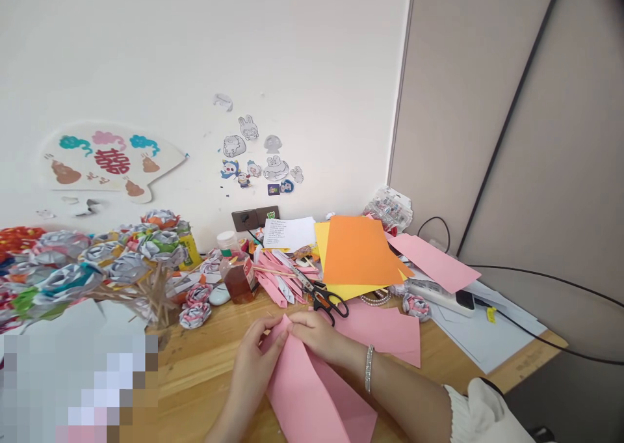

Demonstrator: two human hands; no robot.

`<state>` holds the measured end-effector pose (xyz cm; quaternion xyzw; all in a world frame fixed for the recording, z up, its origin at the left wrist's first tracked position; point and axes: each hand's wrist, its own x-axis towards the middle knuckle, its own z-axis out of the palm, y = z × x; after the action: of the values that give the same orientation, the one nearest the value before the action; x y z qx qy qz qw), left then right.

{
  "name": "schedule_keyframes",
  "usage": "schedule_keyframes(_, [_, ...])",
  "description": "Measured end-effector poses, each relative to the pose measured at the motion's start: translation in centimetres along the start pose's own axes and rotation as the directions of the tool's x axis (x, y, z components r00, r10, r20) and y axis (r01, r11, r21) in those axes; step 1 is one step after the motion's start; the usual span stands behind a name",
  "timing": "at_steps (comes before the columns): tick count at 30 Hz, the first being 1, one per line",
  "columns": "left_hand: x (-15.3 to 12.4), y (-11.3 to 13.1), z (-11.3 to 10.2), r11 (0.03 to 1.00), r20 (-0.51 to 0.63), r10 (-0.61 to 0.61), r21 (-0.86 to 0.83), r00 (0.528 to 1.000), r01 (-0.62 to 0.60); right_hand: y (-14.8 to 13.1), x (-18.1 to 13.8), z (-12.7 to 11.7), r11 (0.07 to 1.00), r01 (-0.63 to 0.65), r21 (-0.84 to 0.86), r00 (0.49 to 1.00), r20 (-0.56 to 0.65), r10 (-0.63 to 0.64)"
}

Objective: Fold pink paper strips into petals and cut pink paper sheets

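Note:
Both hands pinch the far end of a pink sheet of paper (305, 391), which is folded over and stands partly open toward me. My left hand (258, 349) grips its left side near the tip, thumb on top. My right hand (314, 332) holds the same tip from the right, fingers closed on the paper; a beaded bracelet circles that wrist. Just beyond the right hand lie black-handled scissors (326, 300). Another pink sheet (390, 332) rests flat on the wooden table (205, 378) to the right.
Orange paper (361, 254) lies over yellow sheets behind the hands. A bottle of amber liquid (237, 277) stands beside pink paper strips (273, 277). Paper flowers (131, 261) crowd the left. At right are a power strip (441, 295), white sheets (487, 339) and black cables.

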<state>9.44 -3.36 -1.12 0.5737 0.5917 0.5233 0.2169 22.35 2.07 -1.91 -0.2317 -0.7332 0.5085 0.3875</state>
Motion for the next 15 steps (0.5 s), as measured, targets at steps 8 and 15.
schedule_keyframes(8, [0.04,0.56,-0.19,0.994,0.068,-0.071,-0.076,0.995,0.076,-0.44,-0.30,0.01,0.999,-0.048,-0.001,0.999,0.026,0.048])
schedule_keyframes(15, [-0.08,0.73,-0.53,0.992,0.069,-0.065,0.116,0.995,0.057,-1.07,-0.42,0.19,0.978,-0.192,0.087,0.979,0.081,0.185])
